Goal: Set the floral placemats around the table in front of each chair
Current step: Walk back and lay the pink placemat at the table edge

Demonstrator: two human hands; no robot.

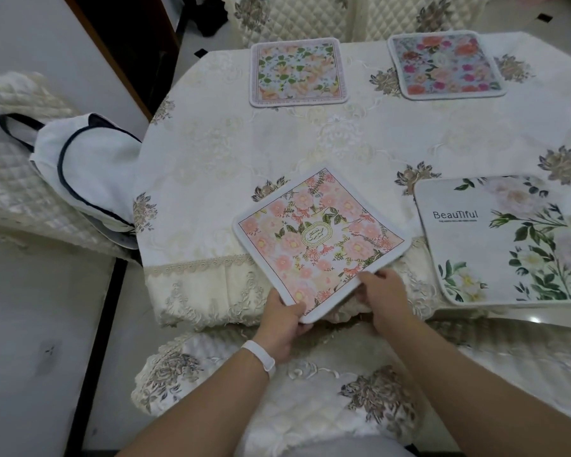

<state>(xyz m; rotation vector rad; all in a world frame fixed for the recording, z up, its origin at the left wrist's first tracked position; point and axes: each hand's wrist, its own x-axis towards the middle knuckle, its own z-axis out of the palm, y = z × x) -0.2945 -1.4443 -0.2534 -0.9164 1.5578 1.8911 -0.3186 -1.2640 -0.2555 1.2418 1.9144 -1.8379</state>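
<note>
A pink floral placemat [320, 240] sits turned like a diamond at the table's near edge, its near corner hanging past the rim. My left hand [282, 324] grips that near corner. My right hand [381, 296] pinches the mat's near right edge. A white placemat with green leaves and the word "Beautiful" [508, 242] lies flat at the near right. At the far side lie a peach and green floral placemat [298, 72] and a red and pink floral placemat [445, 65]. The table [360, 140] wears a cream embroidered cloth.
A quilted cream chair back [277, 390] stands right below my hands. Another quilted chair [20, 159] at the left carries a white bag with dark trim [86, 169]. Two quilted chairs [310, 14] stand behind the far placemats.
</note>
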